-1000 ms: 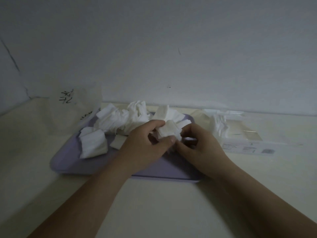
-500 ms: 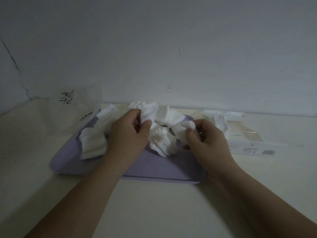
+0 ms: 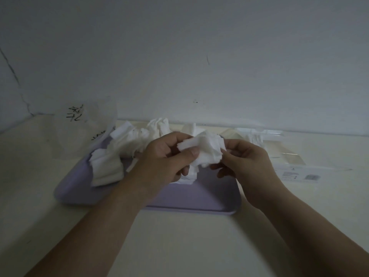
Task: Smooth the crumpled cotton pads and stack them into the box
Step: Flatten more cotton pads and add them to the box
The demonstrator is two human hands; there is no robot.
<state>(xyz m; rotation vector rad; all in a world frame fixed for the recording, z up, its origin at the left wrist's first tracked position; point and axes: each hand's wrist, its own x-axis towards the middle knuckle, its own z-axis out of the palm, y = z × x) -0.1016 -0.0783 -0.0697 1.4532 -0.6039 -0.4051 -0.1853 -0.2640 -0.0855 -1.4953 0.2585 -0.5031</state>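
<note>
early in the job, judging by how things lie. little boxed, most of the heap untouched.

far left on the surface [image 3: 36, 176]: one bag [image 3: 85, 134], clear, black writing on it, slumped against the tray's left end.

next: one lilac tray [image 3: 199, 198], near half bare, far and left parts loaded with pads [image 3: 127, 144]. mostly crumpled, with a flatter bundle at the left edge. too tangled and dim for a true count, perhaps a dozen or more.

centre, raised above the tray: left hand [image 3: 165, 160] pinching one wad [image 3: 207, 154] at its left corner between thumb and curled fingers. wad bunched and creased, not yet smoothed, clear of the tray and well short of the box. right hand [image 3: 249, 162] gripping the wad's right side, thumb on top, fingers curled beneath.

right, just beside the tray: one clear box [image 3: 283, 158], low and long on the surface, label at its near side. boxed pads [image 3: 255, 139] showing white inside its left end, a small share set against the heap.

left to do: flatten the wad, lay it in the box, then work through the rest of the tray.

tally: two hands, one bag, one tray, one box, one wad in the hands.
</note>
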